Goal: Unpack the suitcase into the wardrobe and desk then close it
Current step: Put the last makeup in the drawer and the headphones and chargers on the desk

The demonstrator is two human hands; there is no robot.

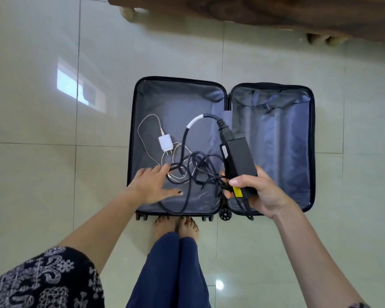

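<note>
The fingers (239,181) of the right hand (260,194) curl round a black laptop power adapter (238,156), held just above the open suitcase (312,152). The left hand (151,185) reaches in, fingers straight, touching the adapter's tangled black cord (196,167). Just beyond them a white phone charger (165,143) lies in the same half. Unpacking looks nearly finished; next the cord probably needs gathering clear of the white cable. The wooden furniture (276,10) farther off is cut off and unidentifiable.
</note>
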